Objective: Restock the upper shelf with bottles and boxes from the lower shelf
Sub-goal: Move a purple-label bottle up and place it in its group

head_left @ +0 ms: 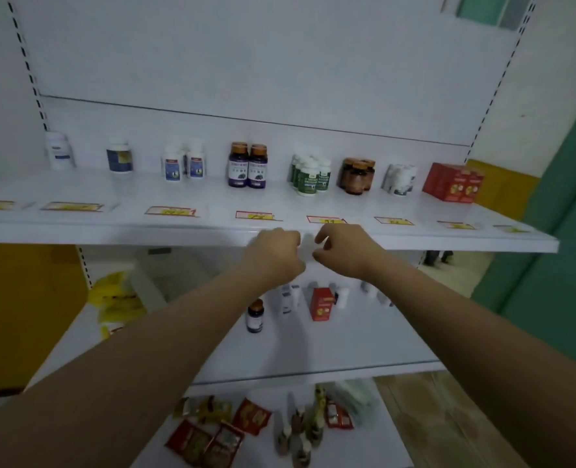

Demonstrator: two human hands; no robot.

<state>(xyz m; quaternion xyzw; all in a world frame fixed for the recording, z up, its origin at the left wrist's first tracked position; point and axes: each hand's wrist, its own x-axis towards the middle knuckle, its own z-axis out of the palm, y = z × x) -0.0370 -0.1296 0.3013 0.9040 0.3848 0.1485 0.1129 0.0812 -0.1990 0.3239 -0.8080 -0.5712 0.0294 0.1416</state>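
Observation:
My left hand [274, 253] and my right hand [342, 249] hover close together just below the front edge of the upper shelf [111, 231]. Between them shows a small, blurred white bottle [307, 240]. My left hand's fingers curl round it. My right hand's curled fingertips sit at its other side; whether they grip is unclear. The upper shelf carries white bottles [182, 163], purple-labelled bottles [248, 165], green-labelled bottles [310, 177], amber bottles [357, 177] and red boxes [453, 182]. On the lower shelf [313, 352] stand a dark bottle [255, 315], a red box [322, 304] and several white bottles [288, 298].
Yellow packets [117, 298] lie at the lower shelf's left end. Red sachets [209, 440] and small bottles [300, 430] sit on the bottom shelf. Price tags [254, 216] line the upper shelf's front. A green wall [549, 248] stands at the right.

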